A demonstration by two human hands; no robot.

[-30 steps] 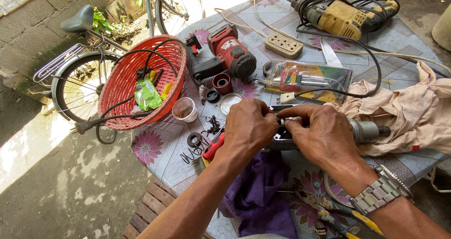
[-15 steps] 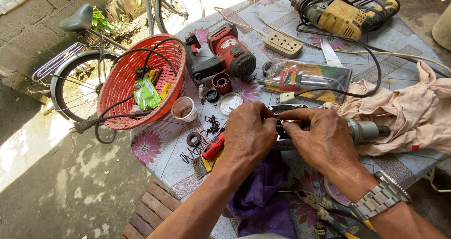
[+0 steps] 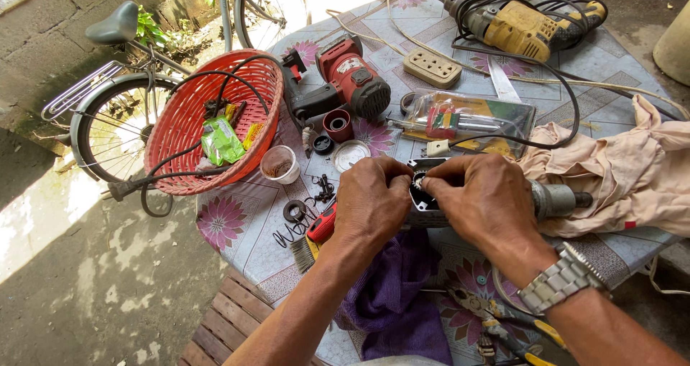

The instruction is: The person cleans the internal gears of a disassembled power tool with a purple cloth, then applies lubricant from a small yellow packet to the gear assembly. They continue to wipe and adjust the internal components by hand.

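Item: grey power-tool body (image 3: 431, 211), lying on its side at the near middle of the desk (image 3: 611, 57), its metal nose (image 3: 557, 199) pointing right toward a beige cloth (image 3: 632, 172).

Left hand (image 3: 370, 200): curling over the left end of the body, fingers (image 3: 392, 175) pressing together at the open end, seemingly steadying it.

Right hand (image 3: 485, 200): covering the top of the body, fingers (image 3: 435, 175) pinching at a small round part in the opening; whether anything is being gripped cannot be told. A metal watch (image 3: 560, 283) is sitting on that wrist.

Surroundings, all lying within reach, probably as parts laid out:
- purple cloth (image 3: 402, 294) hanging under the hands;
- springs and black rings (image 3: 298, 218) just left of the left hand;
- small cup (image 3: 280, 165), white lid (image 3: 351, 154), red sleeve (image 3: 337, 124);
- red grinder (image 3: 345, 78) behind, yellow drill (image 3: 521, 28) far right;
- red basket (image 3: 215, 121) at the desk's left edge, bicycle (image 3: 115, 107) beyond;
- pliers (image 3: 503, 323) lying near the right forearm.

Obstruction: both hands are hiding the opening.
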